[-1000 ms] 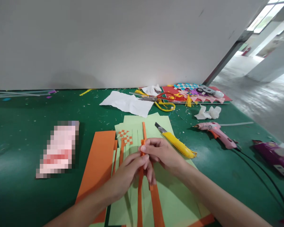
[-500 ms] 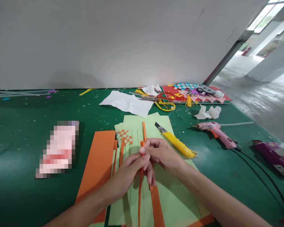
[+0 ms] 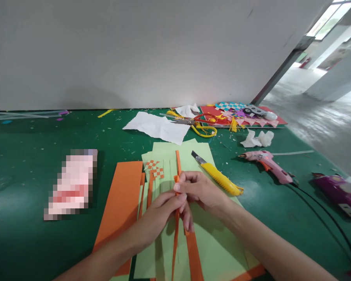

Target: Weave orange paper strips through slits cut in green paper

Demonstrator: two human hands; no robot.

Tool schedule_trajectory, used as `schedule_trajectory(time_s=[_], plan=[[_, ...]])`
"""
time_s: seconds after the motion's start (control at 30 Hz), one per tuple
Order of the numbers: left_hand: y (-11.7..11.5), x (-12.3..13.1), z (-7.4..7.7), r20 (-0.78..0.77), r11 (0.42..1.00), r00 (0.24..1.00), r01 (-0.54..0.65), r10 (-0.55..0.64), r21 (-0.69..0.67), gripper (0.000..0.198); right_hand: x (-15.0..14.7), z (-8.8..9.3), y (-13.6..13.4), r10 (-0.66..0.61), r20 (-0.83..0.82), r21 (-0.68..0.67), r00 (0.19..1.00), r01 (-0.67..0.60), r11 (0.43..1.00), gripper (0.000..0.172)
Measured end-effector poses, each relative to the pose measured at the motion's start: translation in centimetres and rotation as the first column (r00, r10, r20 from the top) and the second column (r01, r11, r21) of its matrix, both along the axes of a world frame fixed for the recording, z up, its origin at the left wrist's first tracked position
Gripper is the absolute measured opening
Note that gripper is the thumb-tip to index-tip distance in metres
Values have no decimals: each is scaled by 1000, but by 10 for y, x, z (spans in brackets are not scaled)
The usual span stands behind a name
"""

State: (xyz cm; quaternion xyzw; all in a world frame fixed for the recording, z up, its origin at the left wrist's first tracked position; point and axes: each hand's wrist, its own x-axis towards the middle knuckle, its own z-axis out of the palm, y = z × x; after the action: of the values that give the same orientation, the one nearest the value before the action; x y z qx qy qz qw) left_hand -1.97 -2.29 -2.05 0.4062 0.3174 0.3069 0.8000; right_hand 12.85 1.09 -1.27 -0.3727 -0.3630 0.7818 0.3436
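My left hand (image 3: 159, 216) and my right hand (image 3: 203, 191) meet over a light green slit paper sheet (image 3: 219, 249). Both pinch the upper end of a narrow orange paper strip (image 3: 174, 249), which hangs down toward me between the slits. A wider orange strip (image 3: 194, 255) lies just right of it. A small patch of orange-and-green weave (image 3: 155, 169) sits at the sheet's top left. Another thin orange strip (image 3: 178, 162) runs up from my fingers.
An orange sheet (image 3: 121, 203) lies left of the green one. A yellow utility knife (image 3: 219, 178) rests right of my hand, a pink glue gun (image 3: 266, 160) farther right with its black cord. Scissors (image 3: 200, 124), white paper (image 3: 158, 127), tissue (image 3: 257, 138) and woven craft pieces (image 3: 236, 113) lie behind.
The narrow orange strip has turned edge-on and swung slightly right under my fingers. My hands have barely shifted.
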Motion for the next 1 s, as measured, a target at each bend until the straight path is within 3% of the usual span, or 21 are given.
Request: schedule_trajectory(time_s=[0.43, 0.77, 1.0], plan=[[-1, -1, -1, -14, 1000, 1000, 18, -18, 10, 40, -1, 3, -1, -8, 42, 6, 999, 8, 1000, 34], [-2, -1, -1, 18, 1000, 1000, 19, -18, -15, 37, 9, 15, 4, 66, 100, 98, 993, -76, 992, 24], [-1, -2, 1, 30, 998, 997, 65, -66, 16, 37, 15, 13, 6, 128, 68, 86, 989, -134, 987, 23]])
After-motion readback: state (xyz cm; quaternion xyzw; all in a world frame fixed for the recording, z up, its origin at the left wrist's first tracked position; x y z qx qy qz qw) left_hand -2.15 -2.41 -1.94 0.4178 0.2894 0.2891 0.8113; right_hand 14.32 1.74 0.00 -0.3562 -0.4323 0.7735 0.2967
